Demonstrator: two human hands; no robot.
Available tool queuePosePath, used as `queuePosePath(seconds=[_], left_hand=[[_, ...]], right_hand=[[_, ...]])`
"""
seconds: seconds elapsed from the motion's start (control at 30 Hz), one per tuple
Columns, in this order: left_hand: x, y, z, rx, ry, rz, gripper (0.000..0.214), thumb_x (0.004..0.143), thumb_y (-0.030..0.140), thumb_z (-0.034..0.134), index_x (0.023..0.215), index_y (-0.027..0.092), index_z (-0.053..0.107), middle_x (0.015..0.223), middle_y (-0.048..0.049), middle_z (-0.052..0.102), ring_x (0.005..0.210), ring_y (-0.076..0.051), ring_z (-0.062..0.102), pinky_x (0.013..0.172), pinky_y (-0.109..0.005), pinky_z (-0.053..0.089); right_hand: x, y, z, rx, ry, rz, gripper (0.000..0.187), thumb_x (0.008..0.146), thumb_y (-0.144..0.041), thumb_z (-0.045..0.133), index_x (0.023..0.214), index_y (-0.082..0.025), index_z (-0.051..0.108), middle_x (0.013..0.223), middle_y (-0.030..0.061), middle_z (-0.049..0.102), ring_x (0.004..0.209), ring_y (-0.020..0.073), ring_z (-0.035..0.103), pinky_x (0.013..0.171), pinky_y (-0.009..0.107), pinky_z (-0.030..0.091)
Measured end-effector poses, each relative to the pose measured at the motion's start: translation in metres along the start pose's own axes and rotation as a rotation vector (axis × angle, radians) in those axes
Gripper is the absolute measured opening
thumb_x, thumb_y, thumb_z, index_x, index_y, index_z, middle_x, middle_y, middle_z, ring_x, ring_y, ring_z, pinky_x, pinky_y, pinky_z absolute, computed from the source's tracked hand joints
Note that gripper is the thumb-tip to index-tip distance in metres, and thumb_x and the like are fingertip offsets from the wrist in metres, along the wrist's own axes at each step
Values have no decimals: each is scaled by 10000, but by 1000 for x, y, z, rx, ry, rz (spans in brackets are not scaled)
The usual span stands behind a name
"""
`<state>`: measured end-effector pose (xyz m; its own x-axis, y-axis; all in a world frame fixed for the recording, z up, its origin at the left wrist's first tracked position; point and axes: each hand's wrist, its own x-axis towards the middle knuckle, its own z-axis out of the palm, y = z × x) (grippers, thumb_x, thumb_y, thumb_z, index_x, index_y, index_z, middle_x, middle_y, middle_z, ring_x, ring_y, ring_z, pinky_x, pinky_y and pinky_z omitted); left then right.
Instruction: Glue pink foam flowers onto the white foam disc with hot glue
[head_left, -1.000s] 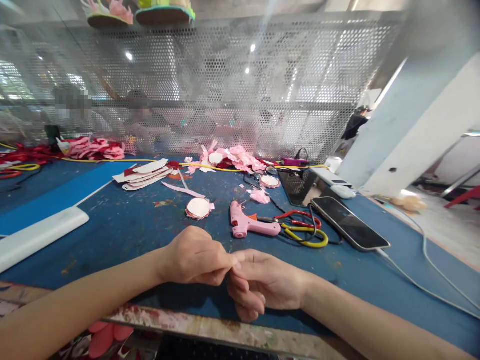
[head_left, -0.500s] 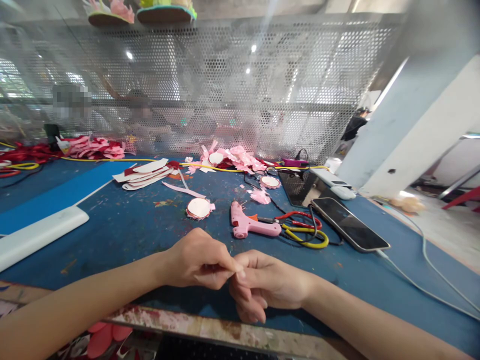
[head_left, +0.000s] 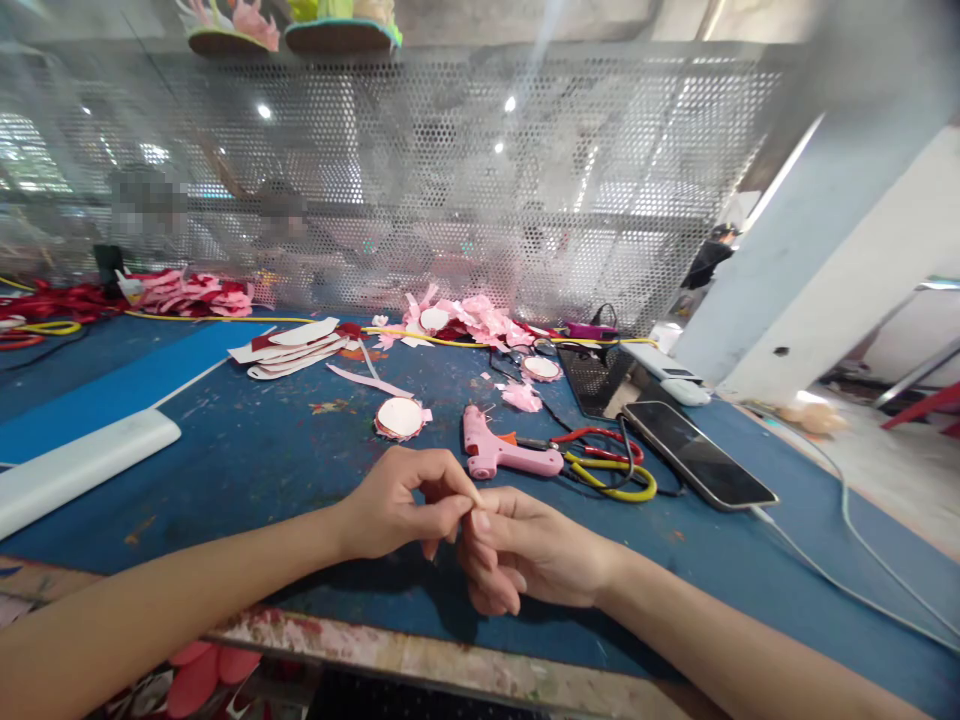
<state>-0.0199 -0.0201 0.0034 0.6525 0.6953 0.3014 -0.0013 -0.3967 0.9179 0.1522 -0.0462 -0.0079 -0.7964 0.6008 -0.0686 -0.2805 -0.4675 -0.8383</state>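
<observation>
My left hand and right hand pinch together, whether on anything I cannot tell, and straying forward could knock the pink, pistol-shaped plastic glue gun.

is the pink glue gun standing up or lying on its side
Lying on its side: the pink glue gun rests flat on the blue table, its handle stretched along the surface toward the right.

Glue gun laid on table, scissors and phone placed to its right, disc to left. Heap set far, before mesh screen.
</observation>
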Motion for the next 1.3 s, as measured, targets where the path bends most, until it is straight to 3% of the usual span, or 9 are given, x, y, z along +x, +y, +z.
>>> queuePosePath(seconds=[0.13, 0.33, 0.53, 0.7, 0.83, 0.93, 1.1, 1.3], left_hand=[[5, 0, 1, -181, 82, -118, 120, 708, 223, 593, 721, 106, 615, 494, 21, 582, 342, -48, 478, 325, -129, 395], [13, -3, -6, -246, 190, -151, 131, 637, 220, 665, 686, 99, 658, 469, 8, 602, 328, -43, 453, 315, -129, 370], [17, -8, -9, -282, 172, -151, 140, 689, 243, 647, 672, 112, 602, 519, 29, 581, 373, -40, 474, 356, -132, 389], [18, -15, -11, -391, 152, -197, 189, 802, 316, 466, 691, 166, 438, 512, 48, 548, 363, -72, 483, 365, -164, 380], [19, -17, -10, -317, 204, -204, 285, 828, 336, 385, 594, 174, 365, 403, 64, 443, 336, -71, 435, 401, -181, 376], [20, -15, -10, -252, 205, -213, 373, 822, 380, 433, 523, 164, 379, 364, 62, 414, 325, -59, 415, 405, -174, 360], [21, -15, -11, -189, 157, -258, 273, 745, 380, 596, 653, 123, 608, 597, -3, 635, 418, -58, 517, 413, -160, 357], [21, -17, -10, -177, 193, -292, 171, 599, 265, 742, 678, 123, 689, 472, 25, 584, 420, -57, 489, 429, -159, 366]], right_hand=[[2, -1, 0, -17, 74, -37, 328, 783, -402, 632, 644, -128, 516, 453, -34, 542, 397, 59, 477, 484, 209, 381], [4, -3, -2, -60, 241, -123, 297, 744, -404, 669, 694, -130, 567, 446, -55, 505, 403, 43, 406, 494, 208, 357], [3, -10, -3, -129, 458, -143, 239, 680, -340, 727, 739, -144, 604, 468, -72, 455, 451, 44, 373, 495, 197, 306], [4, -10, -2, -88, 437, -141, 187, 729, -319, 661, 737, -160, 562, 441, -78, 418, 428, 49, 328, 485, 201, 298], [5, -11, -2, -63, 426, -147, 115, 780, -229, 521, 679, -174, 507, 413, -79, 375, 411, 59, 273, 471, 205, 300], [6, -13, -2, -48, 425, -127, 209, 797, -212, 431, 591, -184, 417, 402, -84, 293, 409, 63, 209, 459, 201, 284], [5, -14, 1, -114, 393, -163, 273, 813, -234, 431, 558, -191, 346, 440, -94, 215, 431, 66, 130, 443, 194, 250], [3, -12, 3, -240, 365, -256, 329, 820, -330, 480, 555, -199, 335, 454, -96, 231, 426, 62, 171, 445, 208, 275]])
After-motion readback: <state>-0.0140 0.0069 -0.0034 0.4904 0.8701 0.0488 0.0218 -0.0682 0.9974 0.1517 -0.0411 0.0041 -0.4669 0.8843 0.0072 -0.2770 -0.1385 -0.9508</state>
